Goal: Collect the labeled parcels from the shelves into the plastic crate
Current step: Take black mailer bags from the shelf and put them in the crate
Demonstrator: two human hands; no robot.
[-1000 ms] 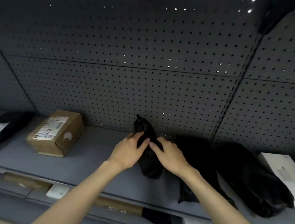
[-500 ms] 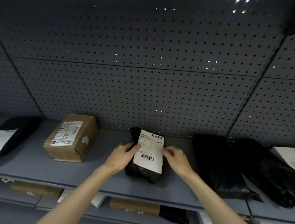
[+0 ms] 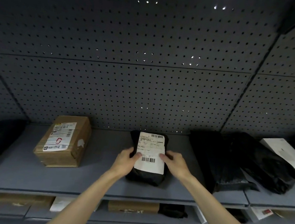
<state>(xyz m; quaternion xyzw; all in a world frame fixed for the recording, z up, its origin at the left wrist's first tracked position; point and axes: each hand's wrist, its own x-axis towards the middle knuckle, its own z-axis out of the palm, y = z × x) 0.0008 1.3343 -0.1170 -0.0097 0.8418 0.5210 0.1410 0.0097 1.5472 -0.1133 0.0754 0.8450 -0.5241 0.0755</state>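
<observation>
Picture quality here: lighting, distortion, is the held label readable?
Head view: dim; the white label on the black plastic-wrapped parcel between the left hand and right hand is brightest, barcodes sharp, text too small; wide-angle bending curves the grey perforated back panel; black bags at right merge into shadow.

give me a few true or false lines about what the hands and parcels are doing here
1. The left hand and the right hand both grip the black parcel. True.
2. The parcel's white label faces down, out of sight. False: it faces up, with its barcodes in view and both thumbs on it.
3. A cardboard box with a label on top lies on the same shelf. True.
4. That box lies to the right of the gripped parcel. False: it lies to the left, apart from it.
</observation>
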